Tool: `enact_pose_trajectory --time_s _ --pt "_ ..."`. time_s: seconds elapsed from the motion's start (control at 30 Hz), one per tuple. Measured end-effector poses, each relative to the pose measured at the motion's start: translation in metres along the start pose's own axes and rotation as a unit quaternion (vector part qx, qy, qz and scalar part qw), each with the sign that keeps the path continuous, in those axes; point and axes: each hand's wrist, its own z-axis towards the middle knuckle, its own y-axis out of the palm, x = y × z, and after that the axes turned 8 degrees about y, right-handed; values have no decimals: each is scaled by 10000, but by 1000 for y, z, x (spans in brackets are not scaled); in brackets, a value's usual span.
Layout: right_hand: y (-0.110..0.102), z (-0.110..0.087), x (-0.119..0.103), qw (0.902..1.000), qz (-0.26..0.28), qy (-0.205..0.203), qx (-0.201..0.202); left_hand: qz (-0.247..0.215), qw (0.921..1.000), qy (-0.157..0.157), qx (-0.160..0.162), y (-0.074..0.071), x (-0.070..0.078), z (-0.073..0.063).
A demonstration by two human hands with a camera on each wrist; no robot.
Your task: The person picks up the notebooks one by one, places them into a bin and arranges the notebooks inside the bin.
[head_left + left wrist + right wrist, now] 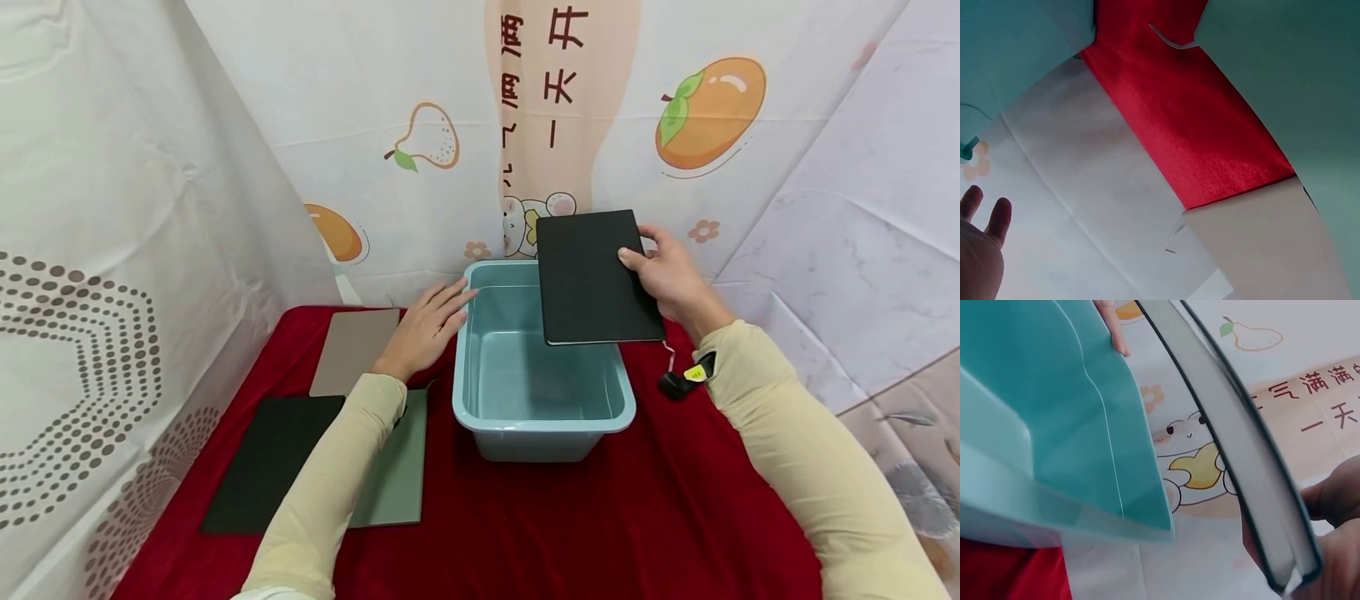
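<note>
Left of the blue basin (517, 375), three notebooks (270, 454), a sleeve (315, 492) over two

Head camera looks forward and down from the near side; wrist cameras look close-up, the right sharing the tub (543, 426).

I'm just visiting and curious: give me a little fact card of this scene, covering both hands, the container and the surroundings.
Right hand: grips a black hardcover notebook by its edge
Notebook's place: overlaps the far right part of the tub in the head view
Left hand: fingers extended, at the tub's left rim
Container: light-blue rectangular tub, upright
Left of tub: flat rectangular book-like items, one beige, one dark, one green
Surface: shiny red cloth
Backdrop: white sheet printed with fruit and characters
</note>
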Motion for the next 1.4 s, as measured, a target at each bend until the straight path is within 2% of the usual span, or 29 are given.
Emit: enact_pose_trajectory --time_s 0.47,0.7,0.97,1.23,1.4 --pt "31 2 -12 9994 330 108 -77 19 10000 39 39 -1 1 1" --pt "44 7 -8 9981 444 362 -243 40 10000 2 -21 -2 2 1" --pt "56 12 -4 9978 467 405 -251 34 10000 21 -39 -3 0 -1" --pt "68 12 -1 9984 381 341 -248 -93 9999 88 -23 -5 -4 1" --pt "73 13 0 9981 416 387 -245 -329 9994 26 -80 -7 -4 1"
